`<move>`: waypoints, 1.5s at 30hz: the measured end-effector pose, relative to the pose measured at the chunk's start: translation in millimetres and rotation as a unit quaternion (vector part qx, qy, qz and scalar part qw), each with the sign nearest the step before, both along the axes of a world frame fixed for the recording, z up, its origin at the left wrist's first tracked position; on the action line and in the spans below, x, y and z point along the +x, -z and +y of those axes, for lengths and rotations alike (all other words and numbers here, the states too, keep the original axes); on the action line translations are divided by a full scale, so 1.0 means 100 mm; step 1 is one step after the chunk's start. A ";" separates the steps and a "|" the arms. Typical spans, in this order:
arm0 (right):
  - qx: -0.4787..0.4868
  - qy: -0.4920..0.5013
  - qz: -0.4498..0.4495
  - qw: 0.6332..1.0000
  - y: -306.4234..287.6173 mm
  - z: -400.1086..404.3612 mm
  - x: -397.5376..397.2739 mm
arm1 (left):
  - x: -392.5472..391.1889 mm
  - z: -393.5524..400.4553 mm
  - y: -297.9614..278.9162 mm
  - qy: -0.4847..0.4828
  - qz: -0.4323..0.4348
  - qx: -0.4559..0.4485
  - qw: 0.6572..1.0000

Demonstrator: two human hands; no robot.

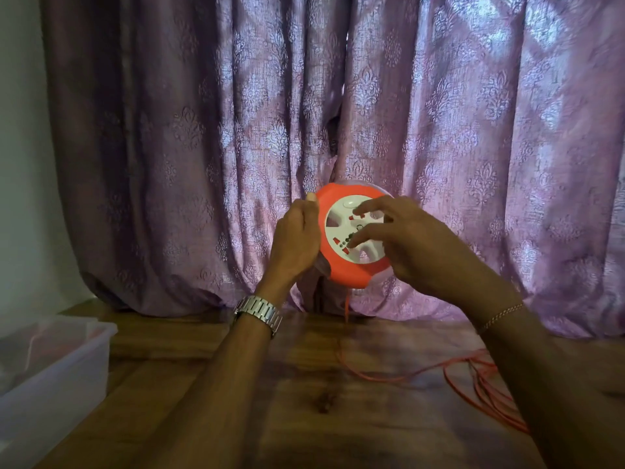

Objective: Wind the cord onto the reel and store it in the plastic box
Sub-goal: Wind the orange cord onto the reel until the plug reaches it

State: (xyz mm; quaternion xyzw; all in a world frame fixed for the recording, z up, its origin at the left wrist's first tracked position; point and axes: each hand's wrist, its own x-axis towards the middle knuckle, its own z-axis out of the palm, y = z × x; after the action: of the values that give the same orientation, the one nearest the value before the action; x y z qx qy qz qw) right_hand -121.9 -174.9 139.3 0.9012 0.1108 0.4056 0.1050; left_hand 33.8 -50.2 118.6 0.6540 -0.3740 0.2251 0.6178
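The left hand (297, 238) grips the rigid, seemingly light reel (351, 236) by its rim, the right hand (406, 245) spreads open fingers on its face, while the limp cord (389, 375) trails across the table (304, 418).

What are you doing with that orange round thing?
A person holds an orange cord reel up in front of the curtain. The left hand grips its edge, and the right hand has fingers on the white face. Orange cord lies loose on the table. The plastic box waits at the left.
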 end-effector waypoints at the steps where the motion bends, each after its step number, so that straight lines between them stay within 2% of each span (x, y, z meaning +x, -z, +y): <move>1: -0.022 0.011 0.013 1.000 0.00 0.00 0.00 | 0.00 0.00 0.00 0.009 -0.002 0.006 1.000; 7: -0.071 -0.011 0.035 0.997 0.00 0.00 0.02 | -0.03 -0.02 0.04 0.048 -0.036 0.064 0.996; 11: -0.072 0.024 0.066 0.995 -0.01 -0.03 0.01 | -0.05 -0.03 0.04 0.064 -0.058 0.080 0.993; 15: -0.119 0.064 0.088 0.987 -0.02 -0.01 -0.01 | -0.04 -0.02 0.04 0.067 -0.059 0.099 0.991; 20: -0.156 0.071 0.079 0.982 0.00 0.03 -0.02 | -0.02 0.00 0.04 0.087 -0.049 0.107 0.989; 28: -0.089 0.140 0.058 0.984 0.04 -0.01 0.00 | -0.02 -0.04 0.06 0.098 -0.035 0.088 0.991; 35: 0.023 0.173 -0.080 0.981 0.11 -0.01 0.06 | 0.02 -0.08 0.08 0.079 -0.041 0.082 0.993; 39: 0.017 0.202 -0.027 0.979 0.07 -0.02 0.01 | 0.02 -0.08 0.10 0.058 -0.047 0.096 0.993; 41: 0.000 0.192 -0.018 0.981 0.03 0.00 -0.04 | 0.03 -0.08 0.10 0.063 -0.034 0.092 0.993; 45: 0.005 0.095 -0.044 0.995 -0.07 0.03 -0.12 | 0.05 -0.06 0.08 0.078 -0.019 0.076 0.994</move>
State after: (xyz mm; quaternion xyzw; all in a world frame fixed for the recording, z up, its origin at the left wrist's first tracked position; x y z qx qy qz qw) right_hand -134.2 -171.9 145.9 0.8896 0.0186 0.4332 0.1435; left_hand 39.1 -56.2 111.0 0.6635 -0.4521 0.1596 0.5744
